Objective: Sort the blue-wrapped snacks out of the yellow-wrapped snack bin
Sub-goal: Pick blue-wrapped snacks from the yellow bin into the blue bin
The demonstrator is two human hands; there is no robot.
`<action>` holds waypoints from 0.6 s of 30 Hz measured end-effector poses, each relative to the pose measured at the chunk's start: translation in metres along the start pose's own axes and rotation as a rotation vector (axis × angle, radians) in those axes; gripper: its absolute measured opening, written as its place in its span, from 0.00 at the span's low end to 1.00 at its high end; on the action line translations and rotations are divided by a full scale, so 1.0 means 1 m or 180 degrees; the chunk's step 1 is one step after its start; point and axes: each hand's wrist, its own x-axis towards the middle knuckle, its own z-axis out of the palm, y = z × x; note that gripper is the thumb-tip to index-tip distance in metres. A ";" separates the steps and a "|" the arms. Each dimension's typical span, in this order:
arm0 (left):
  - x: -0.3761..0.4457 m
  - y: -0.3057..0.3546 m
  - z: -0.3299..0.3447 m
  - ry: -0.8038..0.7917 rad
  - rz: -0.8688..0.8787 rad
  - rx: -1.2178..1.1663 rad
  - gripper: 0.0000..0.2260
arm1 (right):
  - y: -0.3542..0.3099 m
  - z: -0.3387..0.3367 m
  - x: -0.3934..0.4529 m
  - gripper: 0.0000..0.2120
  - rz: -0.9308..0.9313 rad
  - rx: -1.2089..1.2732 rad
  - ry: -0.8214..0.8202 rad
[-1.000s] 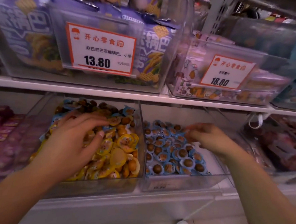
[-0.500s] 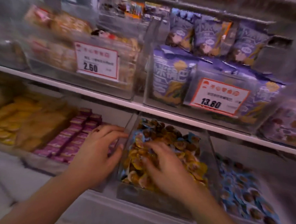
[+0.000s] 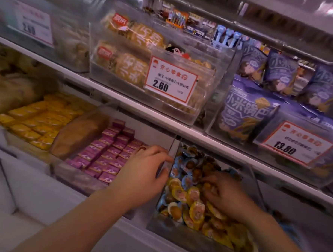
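Clear plastic bin (image 3: pixel 164 201) at the shelf's front edge, yellow-wrapped snacks (image 3: pixel 193 211) heaped forward, blue-wrapped snacks (image 3: pixel 178 172) bunched at its back left. They look light, slick, crinkly; best pinched by the wrapper rim, I'd judge. Left hand (image 3: pixel 141 179) rests on the bin's left wall, fingers loosely curled. Right hand (image 3: pixel 224 193) digs in the pile, fingers bent; whether it's pinching anything, can't tell.

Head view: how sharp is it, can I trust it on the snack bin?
Head view: the 2.60 price tag reads sharp; frame edges smear with motion blur and wide-angle bend; the snack bin is soft, blue and yellow wrappers distinguishable.
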 end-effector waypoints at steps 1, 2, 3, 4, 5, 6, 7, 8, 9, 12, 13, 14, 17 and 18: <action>0.001 0.000 -0.001 0.0030 0.0041 0.0025 0.13 | 0.002 -0.005 0.002 0.21 0.0021 -0.0097 -0.0082; 0.002 0.000 -0.002 0.0064 0.0078 0.0026 0.13 | 0.001 -0.009 0.004 0.23 0.0062 -0.0158 -0.0161; 0.002 0.001 -0.003 0.0090 0.0105 0.0015 0.13 | -0.003 -0.012 0.008 0.25 0.0137 -0.0137 -0.0188; 0.002 0.001 -0.003 0.0109 0.0119 0.0009 0.13 | -0.008 -0.015 0.014 0.25 0.0228 -0.0029 -0.0114; 0.003 0.001 -0.004 0.0115 0.0123 0.0011 0.13 | -0.014 -0.016 0.020 0.26 0.0294 0.0113 0.0100; 0.002 0.002 -0.003 0.0108 0.0117 0.0012 0.13 | -0.021 -0.015 0.029 0.27 0.0302 0.0241 0.0397; 0.002 0.003 -0.003 0.0090 0.0102 0.0002 0.13 | -0.028 -0.012 0.039 0.30 0.0254 0.0370 0.0617; 0.002 0.003 -0.002 0.0066 0.0082 -0.0013 0.13 | -0.037 -0.009 0.049 0.35 0.0216 0.0514 0.0605; 0.002 0.004 -0.002 0.0033 0.0059 -0.0026 0.14 | -0.046 -0.005 0.059 0.41 0.0204 0.0610 0.0388; 0.002 0.005 0.000 -0.0052 -0.0003 -0.0026 0.14 | -0.053 0.012 0.080 0.50 0.0282 0.0255 -0.0346; 0.002 0.004 -0.001 -0.0056 -0.0024 -0.0022 0.14 | -0.050 0.016 0.083 0.50 0.0333 0.0141 -0.0439; 0.003 0.002 -0.002 -0.0053 -0.0042 -0.0022 0.14 | -0.047 0.019 0.085 0.51 0.0384 0.0076 -0.0467; 0.005 -0.001 -0.005 -0.0020 -0.0099 -0.0110 0.14 | -0.046 0.025 0.081 0.44 0.0414 -0.0161 -0.0193; 0.005 -0.002 -0.006 0.0008 -0.0122 -0.0159 0.14 | -0.046 0.026 0.079 0.40 0.0356 -0.0222 -0.0010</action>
